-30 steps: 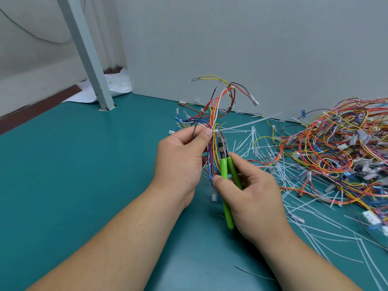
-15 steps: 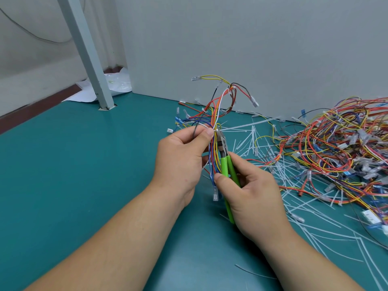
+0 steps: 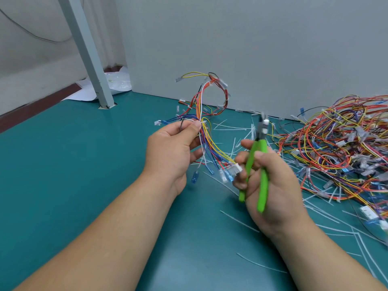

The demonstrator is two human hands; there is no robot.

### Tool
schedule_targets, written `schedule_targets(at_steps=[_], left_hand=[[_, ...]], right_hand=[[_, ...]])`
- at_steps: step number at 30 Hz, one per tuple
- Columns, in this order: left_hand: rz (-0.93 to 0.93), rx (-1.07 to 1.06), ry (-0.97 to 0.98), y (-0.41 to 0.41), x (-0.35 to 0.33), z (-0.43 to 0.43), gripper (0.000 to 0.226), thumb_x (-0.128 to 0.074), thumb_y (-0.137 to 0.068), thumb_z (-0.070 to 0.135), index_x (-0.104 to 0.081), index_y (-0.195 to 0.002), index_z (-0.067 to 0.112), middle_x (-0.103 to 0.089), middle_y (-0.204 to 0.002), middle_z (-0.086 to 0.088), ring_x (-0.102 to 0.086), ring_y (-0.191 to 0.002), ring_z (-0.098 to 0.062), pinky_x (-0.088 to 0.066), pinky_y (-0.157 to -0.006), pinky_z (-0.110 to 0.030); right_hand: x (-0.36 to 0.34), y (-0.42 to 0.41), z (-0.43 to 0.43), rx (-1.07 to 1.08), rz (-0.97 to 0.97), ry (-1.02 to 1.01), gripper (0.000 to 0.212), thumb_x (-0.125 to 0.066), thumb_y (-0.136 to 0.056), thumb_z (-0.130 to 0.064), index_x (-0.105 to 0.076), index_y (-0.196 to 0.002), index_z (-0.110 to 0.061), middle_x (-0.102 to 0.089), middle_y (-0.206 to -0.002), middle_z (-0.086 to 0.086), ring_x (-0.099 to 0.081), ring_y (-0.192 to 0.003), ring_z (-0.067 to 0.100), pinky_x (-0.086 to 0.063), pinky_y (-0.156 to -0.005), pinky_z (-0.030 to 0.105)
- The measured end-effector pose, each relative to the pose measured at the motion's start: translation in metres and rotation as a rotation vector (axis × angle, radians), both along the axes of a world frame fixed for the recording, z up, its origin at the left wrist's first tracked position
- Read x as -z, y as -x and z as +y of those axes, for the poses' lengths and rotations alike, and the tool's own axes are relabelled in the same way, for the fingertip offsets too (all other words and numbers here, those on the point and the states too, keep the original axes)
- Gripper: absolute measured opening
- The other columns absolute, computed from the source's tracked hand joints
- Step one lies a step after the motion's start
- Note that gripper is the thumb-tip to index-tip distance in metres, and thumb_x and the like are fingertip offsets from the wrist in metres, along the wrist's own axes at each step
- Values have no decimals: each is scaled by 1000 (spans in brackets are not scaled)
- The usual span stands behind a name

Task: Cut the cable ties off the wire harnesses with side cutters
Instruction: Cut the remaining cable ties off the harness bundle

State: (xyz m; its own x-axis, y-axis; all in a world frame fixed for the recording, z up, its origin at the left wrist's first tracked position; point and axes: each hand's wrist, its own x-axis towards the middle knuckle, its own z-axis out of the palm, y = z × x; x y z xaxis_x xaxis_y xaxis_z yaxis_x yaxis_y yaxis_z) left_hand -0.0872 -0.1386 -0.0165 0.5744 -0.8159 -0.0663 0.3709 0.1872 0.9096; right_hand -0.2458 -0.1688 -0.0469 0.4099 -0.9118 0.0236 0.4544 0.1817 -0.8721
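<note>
Green-handled side cutters [image 3: 257,156] are standing clear of the wire harness [image 3: 204,114] in the head view, swung off to the right. Half a second ago their nose was sitting against the bundle beside the left thumb. The right hand [image 3: 273,185] is wrapping its fingers round both handles, which are spreading slightly, and a white scrap [image 3: 265,122] is clinging at the tip. The left hand [image 3: 170,152] is pinching the harness between thumb and fingers, holding it upright above the teal table [image 3: 63,164] with its connectors dangling toward the right knuckles. That tie is probably severed, while more seem to be waiting on the upper loop. Cut ties [image 3: 228,127] and the harness pile [image 3: 340,143] are lying to the right.
</note>
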Motion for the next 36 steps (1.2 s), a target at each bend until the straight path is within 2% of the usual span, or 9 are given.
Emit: schedule_targets(at_steps=[2, 7, 12, 17, 22, 25, 28, 33, 36], left_hand=[[11, 15, -7, -2, 0, 1, 21, -70, -93, 12, -66, -74, 19, -73, -78, 2, -69, -67, -11, -55, -56, -23], [32, 27, 7, 1, 0, 2, 17, -71, -91, 3, -65, -78, 14, -73, -79, -6, -73, -72, -19, -57, -56, -28], [-118, 54, 19, 6, -1, 3, 11, -70, -92, 2, -69, -83, 9, -71, -78, -7, -68, -65, -17, -58, -61, -28], [-206, 131, -6, -2, -11, 6, 30, -53, -104, 38, -71, -95, 16, -80, -96, 2, -77, -89, -16, -63, -71, -29], [-293, 42, 45, -11, -11, 12, 16, -69, -95, 30, -76, -85, 19, -79, -91, -1, -78, -82, -19, -55, -57, -23], [-286, -122, 31, -20, -9, 10, 24, -72, -91, 39, -74, -71, 26, -77, -81, 3, -73, -67, -13, -47, -47, -20], [-299, -174, -91, -22, -3, 5, 27, -63, -97, 42, -73, -77, 27, -72, -72, 10, -65, -60, -8, -41, -46, -21], [-74, 85, -158, -5, -3, 1, 38, -52, -98, 59, -70, -99, 25, -77, -99, 2, -75, -87, -17, -52, -69, -32], [86, 313, -142, 4, -11, 2, 55, -50, -93, 66, -61, -118, 18, -77, -110, -7, -76, -99, -24, -56, -80, -37]], right_hand=[[0, 4, -2, -84, -92, -19, 31, -60, -77, -24, -66, -106, -15, -68, -96, 10, -50, -58, 14, -34, -51, 27], [5, 3, 6, -287, 74, 105, 38, -69, -64, -27, -76, -101, -20, -68, -119, 10, -54, -72, 15, -34, -55, 30], [2, -5, 6, -298, 225, 117, 46, -72, -61, -31, -79, -105, -19, -57, -101, 12, -45, -72, 14, -32, -54, 28], [-9, 1, 0, -208, 141, 26, 39, -70, -64, -27, -80, -100, -15, -68, -104, 14, -52, -72, 15, -33, -56, 30], [-26, 14, -7, -186, -8, -66, 31, -57, -75, -23, -74, -101, -16, -70, -94, 2, -55, -71, 11, -37, -52, 21], [-30, 22, -9, -209, -122, -97, 42, -72, -64, -20, -65, -105, -16, -65, -93, 0, -48, -73, 13, -28, -55, 25], [-31, 29, -10, -259, -187, -100, 60, -83, -51, -28, -64, -106, -16, -64, -95, 1, -48, -74, 14, -28, -56, 26], [-34, 28, -6, -252, -144, -130, 63, -84, -48, -31, -68, -106, -13, -65, -95, 3, -51, -72, 14, -30, -55, 26], [-35, 28, -4, -225, -76, -169, 50, -75, -55, -23, -75, -104, -10, -71, -98, 8, -61, -74, 16, -44, -63, 28]])
